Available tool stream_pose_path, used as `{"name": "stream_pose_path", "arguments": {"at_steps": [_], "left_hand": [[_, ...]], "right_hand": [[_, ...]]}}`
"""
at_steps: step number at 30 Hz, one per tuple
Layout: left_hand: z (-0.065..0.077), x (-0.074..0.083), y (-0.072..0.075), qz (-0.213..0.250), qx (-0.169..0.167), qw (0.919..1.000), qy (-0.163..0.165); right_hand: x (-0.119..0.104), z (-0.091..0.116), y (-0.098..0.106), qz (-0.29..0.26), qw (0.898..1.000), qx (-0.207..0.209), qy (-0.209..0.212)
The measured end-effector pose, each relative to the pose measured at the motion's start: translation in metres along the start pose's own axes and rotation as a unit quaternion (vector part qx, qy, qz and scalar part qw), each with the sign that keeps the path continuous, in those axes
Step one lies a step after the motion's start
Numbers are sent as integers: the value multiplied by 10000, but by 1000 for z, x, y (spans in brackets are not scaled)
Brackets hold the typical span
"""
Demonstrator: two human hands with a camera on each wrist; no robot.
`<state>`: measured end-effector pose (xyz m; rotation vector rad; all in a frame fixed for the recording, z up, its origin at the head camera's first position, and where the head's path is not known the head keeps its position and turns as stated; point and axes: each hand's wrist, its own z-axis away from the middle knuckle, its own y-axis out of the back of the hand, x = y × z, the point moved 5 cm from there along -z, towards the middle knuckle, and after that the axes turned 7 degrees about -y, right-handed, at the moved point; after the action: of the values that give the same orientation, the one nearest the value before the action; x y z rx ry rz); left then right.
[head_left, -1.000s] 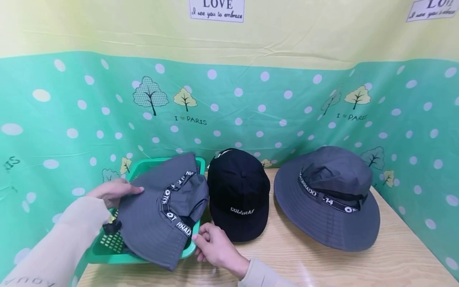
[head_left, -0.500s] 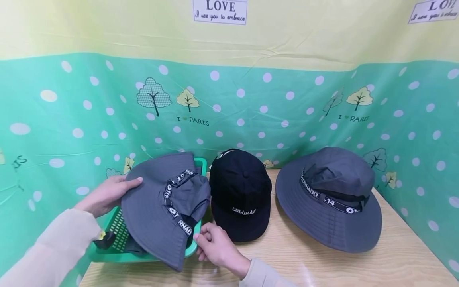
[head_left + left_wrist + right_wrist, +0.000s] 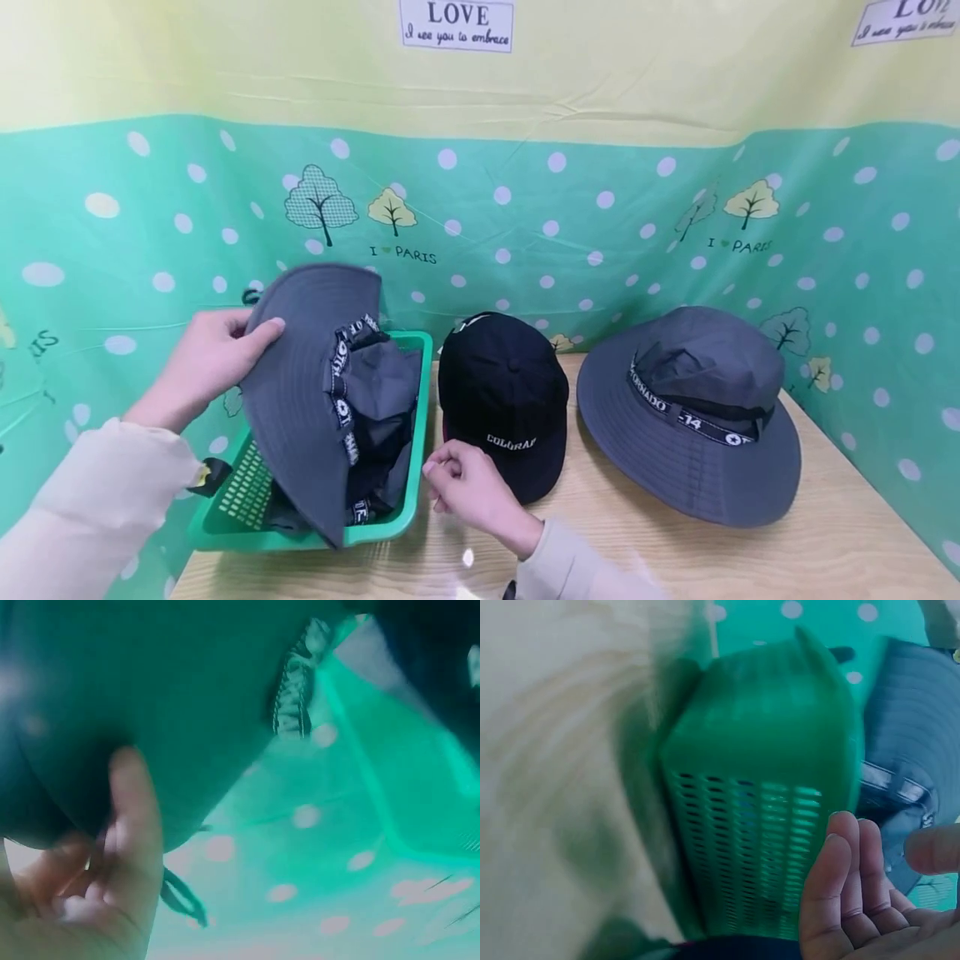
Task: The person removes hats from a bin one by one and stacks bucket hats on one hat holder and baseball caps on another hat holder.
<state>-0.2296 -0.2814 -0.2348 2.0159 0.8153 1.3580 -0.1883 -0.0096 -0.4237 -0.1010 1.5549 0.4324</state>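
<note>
My left hand [image 3: 206, 354] pinches the brim of a dark grey bucket hat [image 3: 296, 367], thumb on its upper face. Tilted over the green plastic basket [image 3: 416, 467], this hat has a black band with white lettering. In the left wrist view the brim's underside [image 3: 180, 690] fills much of the picture. More dark grey fabric [image 3: 397, 475] with a lettered band lies in the basket beneath it. My right hand [image 3: 476, 492] is just right of the basket, fingers loosely bent and holding nothing. In the right wrist view its fingers [image 3: 829, 877] are beside the basket's slotted wall.
A black cap [image 3: 506, 400] with white lettering stands on the wooden table [image 3: 607, 542], just beyond my right hand. Farther right sits another dark grey brimmed hat [image 3: 697, 417]. A green and yellow patterned cloth [image 3: 510, 208] hangs behind and on both sides.
My left hand has raised the bucket hat's brim up and leftward, tilting it more and uncovering fabric in the basket. My right hand has let go of the basket's rim and shifted slightly right.
</note>
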Motion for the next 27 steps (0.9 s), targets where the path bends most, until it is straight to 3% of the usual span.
{"name": "stream_pose_path", "arguments": {"at_steps": [5, 10, 16, 22, 27], "left_hand": [[4, 42, -1, -1101, 247, 9913, -674], [10, 67, -21, -1486, -6, 9861, -745], [17, 81, -53, -1175, -315, 9899, -723], [21, 95, -79, -897, -86, 9870, -1334], [24, 96, -93, -910, -12, 9819, -1662]], "right_hand": [[-39, 7, 11, -132, 9995, -105, 277], [-67, 5, 14, -204, 9971, -275, 677], [-73, -21, 8, -202, 9955, -122, 922], [-93, -34, 12, -648, 9951, 45, 751], [-101, -39, 25, -1211, 9915, 204, 430]]}}
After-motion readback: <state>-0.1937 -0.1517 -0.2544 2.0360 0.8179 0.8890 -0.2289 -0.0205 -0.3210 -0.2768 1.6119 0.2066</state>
